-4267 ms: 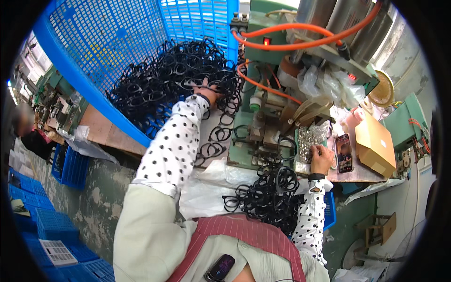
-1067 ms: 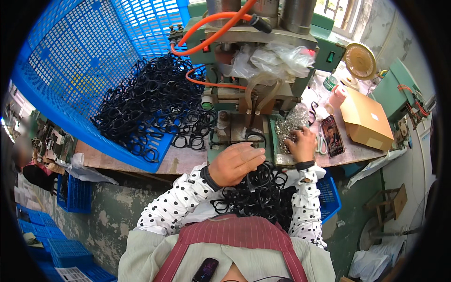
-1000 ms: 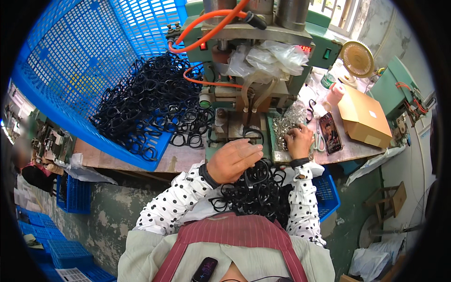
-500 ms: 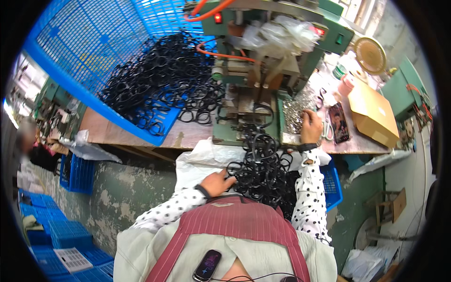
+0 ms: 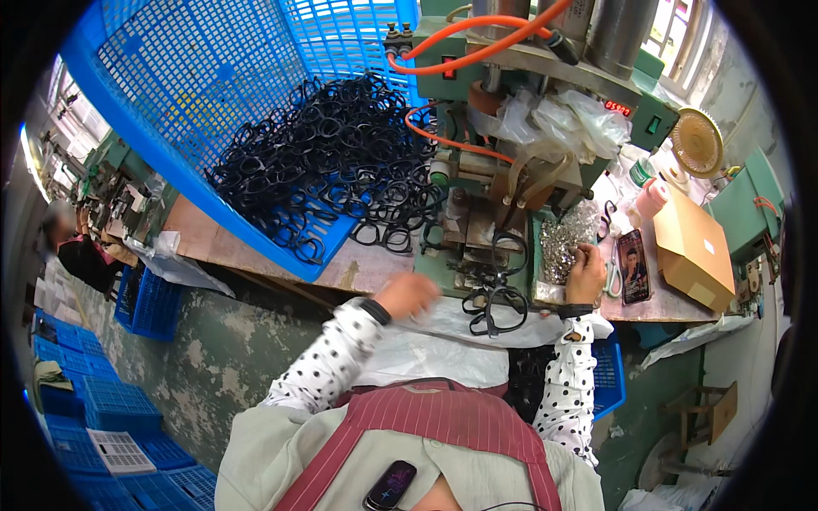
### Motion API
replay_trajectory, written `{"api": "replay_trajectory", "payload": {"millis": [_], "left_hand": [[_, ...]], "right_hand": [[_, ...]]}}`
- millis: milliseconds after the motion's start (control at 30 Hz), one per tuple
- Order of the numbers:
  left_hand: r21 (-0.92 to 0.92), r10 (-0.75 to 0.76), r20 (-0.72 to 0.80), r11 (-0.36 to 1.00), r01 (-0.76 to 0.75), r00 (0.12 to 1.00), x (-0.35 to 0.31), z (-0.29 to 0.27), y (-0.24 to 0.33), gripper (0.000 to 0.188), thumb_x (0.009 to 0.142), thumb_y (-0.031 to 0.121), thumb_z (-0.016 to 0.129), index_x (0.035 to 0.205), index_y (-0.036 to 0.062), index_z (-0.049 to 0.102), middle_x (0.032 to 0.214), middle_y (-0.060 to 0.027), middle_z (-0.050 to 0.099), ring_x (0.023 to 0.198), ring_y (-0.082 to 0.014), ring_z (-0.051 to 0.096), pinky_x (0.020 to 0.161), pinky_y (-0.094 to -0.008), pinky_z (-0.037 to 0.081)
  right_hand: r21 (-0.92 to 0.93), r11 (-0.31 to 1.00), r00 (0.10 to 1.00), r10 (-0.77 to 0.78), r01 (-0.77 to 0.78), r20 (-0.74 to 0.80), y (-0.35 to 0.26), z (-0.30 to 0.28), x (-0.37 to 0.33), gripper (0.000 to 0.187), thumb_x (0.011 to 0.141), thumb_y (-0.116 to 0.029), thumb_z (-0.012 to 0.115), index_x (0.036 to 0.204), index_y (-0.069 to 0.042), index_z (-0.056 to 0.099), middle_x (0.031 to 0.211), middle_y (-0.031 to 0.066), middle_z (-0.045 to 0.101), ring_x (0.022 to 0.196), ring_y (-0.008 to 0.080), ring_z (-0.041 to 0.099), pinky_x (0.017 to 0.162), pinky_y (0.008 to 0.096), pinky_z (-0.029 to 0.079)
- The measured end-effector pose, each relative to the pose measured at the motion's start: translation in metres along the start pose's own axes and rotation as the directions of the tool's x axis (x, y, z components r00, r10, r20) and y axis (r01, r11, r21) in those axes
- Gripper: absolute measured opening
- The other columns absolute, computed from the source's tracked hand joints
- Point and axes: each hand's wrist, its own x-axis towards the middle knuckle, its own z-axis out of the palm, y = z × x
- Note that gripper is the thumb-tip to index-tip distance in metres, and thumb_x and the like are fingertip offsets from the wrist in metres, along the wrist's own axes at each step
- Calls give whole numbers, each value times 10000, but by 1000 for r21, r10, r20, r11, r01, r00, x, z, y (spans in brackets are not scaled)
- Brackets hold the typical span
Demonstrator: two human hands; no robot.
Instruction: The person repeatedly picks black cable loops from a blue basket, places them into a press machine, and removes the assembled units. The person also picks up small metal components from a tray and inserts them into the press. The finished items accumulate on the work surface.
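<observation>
My left hand [image 5: 409,296] is over the front edge of the bench, smeared by motion, with its fingers hard to make out. To its right, black eyeglass frames [image 5: 496,310] hang at the front of the green press [image 5: 460,277], with another black frame [image 5: 511,254] upright at its tooling. My right hand [image 5: 586,274] rests at the tray of small metal parts [image 5: 558,247] beside the press. Its fingers are bent together at the parts; whatever they pinch is too small to see.
A large blue basket [image 5: 170,145] at the left holds a heap of black frames [image 5: 324,153]. Right of the tray are a phone [image 5: 632,268], scissors [image 5: 613,278] and a cardboard box [image 5: 692,251]. White sheeting [image 5: 434,353] hangs below the bench edge, near a blue crate [image 5: 607,375].
The tangle of black frames before the press has gone from there, leaving only a few. My left hand has moved up toward the bench. My right hand stays by the metal parts.
</observation>
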Motion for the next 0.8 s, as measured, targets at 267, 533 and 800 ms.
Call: {"api": "replay_trajectory", "payload": {"millis": [267, 533, 800], "left_hand": [[-561, -423, -713, 822, -94, 559, 67, -140, -17, 360, 940, 369, 583, 722, 84, 568, 544, -28, 530, 364, -145, 422, 336, -298, 300], [-116, -2, -975, 854, -507, 221, 104, -141, -56, 138, 897, 146, 610, 819, 57, 537, 677, -6, 534, 561, -86, 461, 496, -258, 367], [73, 420, -847, 700, -710, 327, 37, -84, 60, 139, 1020, 151, 357, 1019, 20, 405, 788, -106, 598, 609, -189, 618, 552, -294, 500]], "right_hand": [[262, 965, 1000, 20, -15, -16, -47, -8, 9, 96, 765, -108, 724, 856, -107, 694, 777, 75, 667, 761, 251, 612, 695, 364, 462], [676, 669, 924, 41, -308, 380, -144, -46, 16, 161, 767, 7, 710, 926, 7, 729, 825, 51, 688, 708, 97, 593, 667, 227, 472], [760, 517, 912, 115, -393, 394, -174, -23, 10, 382, 732, -3, 752, 1093, 4, 625, 807, 58, 686, 658, 42, 533, 552, 211, 400]]}}
